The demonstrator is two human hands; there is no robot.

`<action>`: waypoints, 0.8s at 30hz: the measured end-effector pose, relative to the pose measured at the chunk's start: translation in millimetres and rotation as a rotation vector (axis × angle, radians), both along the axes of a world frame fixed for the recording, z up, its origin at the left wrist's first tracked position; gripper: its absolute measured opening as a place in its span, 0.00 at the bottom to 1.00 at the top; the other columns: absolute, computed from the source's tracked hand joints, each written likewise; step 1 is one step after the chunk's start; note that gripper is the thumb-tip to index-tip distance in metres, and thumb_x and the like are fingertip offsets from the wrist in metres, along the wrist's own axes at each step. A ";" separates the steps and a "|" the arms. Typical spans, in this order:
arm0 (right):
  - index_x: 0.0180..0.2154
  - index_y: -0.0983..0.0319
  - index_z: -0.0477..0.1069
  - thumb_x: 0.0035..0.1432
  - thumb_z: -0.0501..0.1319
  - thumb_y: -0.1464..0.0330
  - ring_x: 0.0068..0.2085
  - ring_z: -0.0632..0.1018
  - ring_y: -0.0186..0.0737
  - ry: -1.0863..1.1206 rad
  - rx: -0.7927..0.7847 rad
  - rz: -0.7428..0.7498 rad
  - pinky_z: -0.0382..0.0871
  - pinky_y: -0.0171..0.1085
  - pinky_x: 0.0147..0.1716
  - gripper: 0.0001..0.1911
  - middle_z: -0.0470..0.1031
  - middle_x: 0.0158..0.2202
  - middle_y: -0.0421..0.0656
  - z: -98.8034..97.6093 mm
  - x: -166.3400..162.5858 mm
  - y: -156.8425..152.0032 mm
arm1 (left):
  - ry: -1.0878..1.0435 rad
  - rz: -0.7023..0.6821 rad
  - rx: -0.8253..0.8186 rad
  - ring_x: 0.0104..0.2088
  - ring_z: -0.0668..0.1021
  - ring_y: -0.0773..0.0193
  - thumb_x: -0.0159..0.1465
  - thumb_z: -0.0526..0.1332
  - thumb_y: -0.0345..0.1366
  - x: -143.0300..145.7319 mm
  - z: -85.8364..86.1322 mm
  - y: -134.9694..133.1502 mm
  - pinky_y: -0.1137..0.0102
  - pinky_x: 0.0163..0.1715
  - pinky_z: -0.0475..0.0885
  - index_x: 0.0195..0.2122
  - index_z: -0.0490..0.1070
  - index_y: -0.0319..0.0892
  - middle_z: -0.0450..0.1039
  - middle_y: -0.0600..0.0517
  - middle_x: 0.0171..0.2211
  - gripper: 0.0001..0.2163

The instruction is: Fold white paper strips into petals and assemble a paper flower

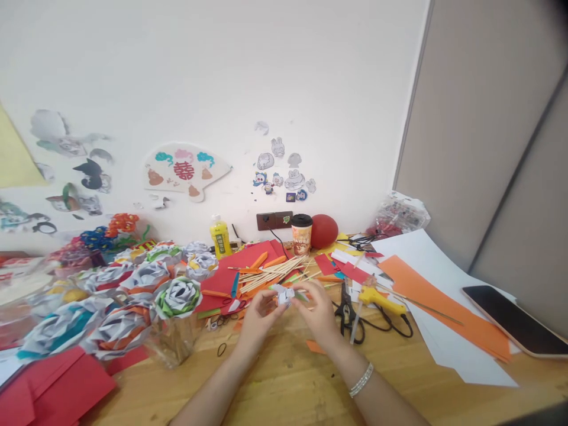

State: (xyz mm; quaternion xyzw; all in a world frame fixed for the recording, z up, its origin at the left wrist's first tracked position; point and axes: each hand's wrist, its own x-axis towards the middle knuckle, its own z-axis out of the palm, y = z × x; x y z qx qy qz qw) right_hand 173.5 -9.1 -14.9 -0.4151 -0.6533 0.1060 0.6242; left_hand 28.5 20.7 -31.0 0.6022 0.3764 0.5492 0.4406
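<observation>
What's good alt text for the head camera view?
A person's left hand and right hand hold a small folded white paper piece over a light wooden table. Multicoloured paper flowers crowd the left; black scissors and a yellow glue gun lie right.

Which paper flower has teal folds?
The teal-trimmed flower in front, immediately left of an orange-trimmed one. The other flowers, where colour shows, have green, orange, red or yellow.

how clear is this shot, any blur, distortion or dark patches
Head view: bright, fairly even light; the smartphone looks stretched near the right edge, the turquoise-trimmed paper flower looks soft, the top right corner falls dark, the folded white paper lacks crisp detail.
</observation>
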 end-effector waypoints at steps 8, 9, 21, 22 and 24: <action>0.34 0.60 0.69 0.53 0.58 0.71 0.38 0.70 0.41 -0.132 0.095 -0.097 0.63 0.40 0.38 0.04 0.73 0.33 0.43 1.0 3.4 -1.5 | 0.456 0.025 0.266 0.36 0.75 0.59 0.58 0.56 0.42 -7.3 12.0 -8.9 0.64 0.38 0.69 0.33 0.71 0.42 0.74 0.48 0.33 0.10; 0.34 0.60 0.70 0.53 0.58 0.71 0.38 0.70 0.41 -0.134 0.086 -0.100 0.64 0.40 0.38 0.04 0.73 0.33 0.43 1.1 3.9 -0.9 | 0.547 0.100 0.345 0.34 0.75 0.59 0.58 0.55 0.41 -10.1 14.4 -9.5 0.64 0.36 0.69 0.33 0.71 0.42 0.74 0.48 0.31 0.10; 0.34 0.58 0.73 0.51 0.61 0.71 0.37 0.70 0.40 -0.099 0.017 -0.006 0.64 0.39 0.37 0.06 0.74 0.31 0.42 -6.0 -6.6 1.3 | 0.741 0.345 0.817 0.33 0.74 0.62 0.58 0.57 0.33 -8.6 21.6 -19.4 0.66 0.36 0.66 0.30 0.72 0.42 0.74 0.50 0.30 0.04; 0.33 0.58 0.74 0.50 0.62 0.71 0.37 0.70 0.41 -0.069 -0.010 -0.008 0.65 0.39 0.37 0.06 0.74 0.31 0.42 -7.2 -6.9 1.9 | 0.730 0.350 0.782 0.33 0.74 0.62 0.58 0.58 0.34 -8.1 21.4 -19.4 0.66 0.35 0.66 0.31 0.72 0.41 0.75 0.49 0.30 0.04; 0.32 0.59 0.74 0.48 0.63 0.71 0.37 0.71 0.40 -0.005 -0.093 -0.005 0.65 0.39 0.38 0.05 0.73 0.30 0.42 -10.0 -7.4 3.9 | 0.708 0.352 0.718 0.31 0.75 0.61 0.57 0.59 0.34 -7.6 20.9 -18.9 0.66 0.34 0.67 0.31 0.72 0.41 0.75 0.49 0.29 0.04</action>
